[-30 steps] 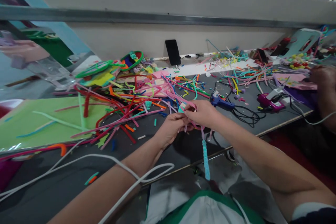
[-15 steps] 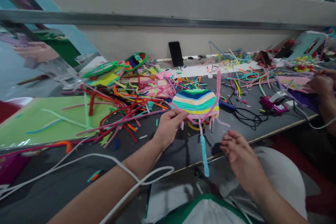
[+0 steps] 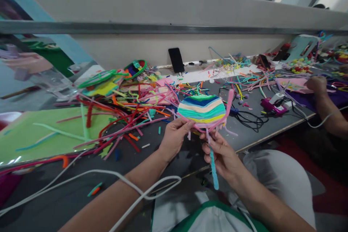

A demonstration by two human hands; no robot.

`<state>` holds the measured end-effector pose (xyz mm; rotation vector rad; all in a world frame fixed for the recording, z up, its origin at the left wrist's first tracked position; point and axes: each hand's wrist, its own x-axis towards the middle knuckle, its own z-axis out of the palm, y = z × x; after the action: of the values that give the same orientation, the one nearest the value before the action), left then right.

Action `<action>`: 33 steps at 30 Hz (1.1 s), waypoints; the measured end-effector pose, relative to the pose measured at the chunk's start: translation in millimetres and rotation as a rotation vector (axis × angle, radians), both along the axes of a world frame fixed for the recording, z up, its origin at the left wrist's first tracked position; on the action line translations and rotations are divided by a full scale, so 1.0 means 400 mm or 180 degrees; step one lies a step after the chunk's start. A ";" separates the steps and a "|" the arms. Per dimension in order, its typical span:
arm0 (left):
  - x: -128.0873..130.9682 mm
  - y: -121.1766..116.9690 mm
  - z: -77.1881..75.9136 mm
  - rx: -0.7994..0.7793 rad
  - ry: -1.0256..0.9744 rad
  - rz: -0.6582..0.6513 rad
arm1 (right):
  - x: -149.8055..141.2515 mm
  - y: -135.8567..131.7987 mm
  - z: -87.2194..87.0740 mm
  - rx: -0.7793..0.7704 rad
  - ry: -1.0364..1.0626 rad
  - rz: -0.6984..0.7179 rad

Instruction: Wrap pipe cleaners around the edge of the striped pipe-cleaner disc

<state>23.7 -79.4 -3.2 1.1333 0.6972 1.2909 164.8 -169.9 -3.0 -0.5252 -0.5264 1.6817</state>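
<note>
A striped pipe-cleaner piece (image 3: 201,110), in green, blue, cream, teal, yellow and pink, is held up above the table's front part. My left hand (image 3: 174,136) pinches its lower left edge between thumb and fingers. One long pink pipe cleaner (image 3: 230,105) runs along the lower rim and sticks up at the right. From the bottom hangs a lavender stem wrapped in light blue (image 3: 213,168). My right hand (image 3: 221,152) is closed around the upper part of this stem, just below the striped face; its fingertips are partly hidden behind the stem.
Loose pipe cleaners (image 3: 127,119) lie heaped at the left, beside a green sheet (image 3: 67,116). A white cable (image 3: 114,177) loops over my left forearm. Behind stand a phone (image 3: 176,59) and a black cable (image 3: 251,119). Another person's hand (image 3: 318,85) is at the far right.
My right hand has moved left and up from beside the table edge and closed on the stem. The pink pipe cleaner's free end now leans outward to the right. My left hand keeps its hold.
</note>
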 end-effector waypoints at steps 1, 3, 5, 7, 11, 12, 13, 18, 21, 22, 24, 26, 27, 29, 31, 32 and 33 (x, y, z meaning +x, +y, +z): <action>-0.001 0.000 0.000 -0.0025 -0.0015 0.0016 | -0.001 -0.002 0.001 0.0011 0.0099 0.0020; -0.002 -0.001 0.001 -0.0087 -0.0052 0.0036 | -0.004 -0.007 0.003 0.0010 0.0273 0.0029; -0.003 -0.002 0.004 -0.0108 -0.0100 0.0086 | -0.005 -0.012 0.002 -0.0067 0.0368 0.0012; -0.003 -0.003 0.008 -0.0113 -0.0108 0.0149 | -0.002 -0.015 -0.003 -0.0201 0.0471 -0.0018; 0.001 -0.003 0.008 -0.0142 0.0012 0.0206 | 0.010 -0.013 -0.014 -0.0325 0.0671 -0.0094; 0.002 -0.002 0.005 -0.0138 0.0047 0.0211 | 0.012 -0.011 -0.017 -0.0316 0.0682 -0.0101; 0.003 -0.001 0.002 -0.0135 0.0081 0.0209 | 0.014 -0.009 -0.020 -0.0305 0.0680 -0.0103; 0.010 -0.002 -0.002 -0.0213 0.0150 0.0074 | 0.023 0.004 -0.036 -0.0322 0.0627 -0.0082; 0.015 -0.002 0.003 -0.0415 0.0159 -0.0054 | 0.032 0.010 -0.046 -0.0412 0.0518 -0.0063; 0.016 -0.001 0.002 -0.0474 0.0178 -0.0108 | 0.036 0.013 -0.049 -0.0429 0.0474 -0.0050; 0.016 0.004 -0.004 -0.0473 0.0279 -0.0163 | 0.042 0.018 -0.055 -0.0410 0.0370 -0.0049; 0.012 0.010 -0.015 -0.0224 0.0533 -0.0007 | 0.046 0.023 -0.061 -0.0357 0.0266 -0.0134; 0.009 0.012 -0.020 -0.0024 0.0710 0.0158 | 0.046 0.024 -0.063 -0.0334 0.0228 -0.0202; 0.002 0.015 -0.028 0.0423 0.1071 0.0488 | 0.045 0.026 -0.065 -0.0310 0.0162 -0.0341; -0.004 0.014 -0.028 0.0802 0.1410 0.0650 | 0.042 0.024 -0.064 -0.0329 0.0046 -0.0437; -0.007 0.013 -0.026 0.0952 0.1579 0.0687 | 0.041 0.022 -0.062 -0.0352 -0.0042 -0.0486; -0.009 0.011 -0.023 0.1082 0.1752 0.0732 | 0.039 0.020 -0.059 -0.0376 -0.0139 -0.0544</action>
<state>20.0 -75.0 -12.2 1.7615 1.0608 1.3283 180.4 -162.0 -26.6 -0.6754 -0.4034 1.5469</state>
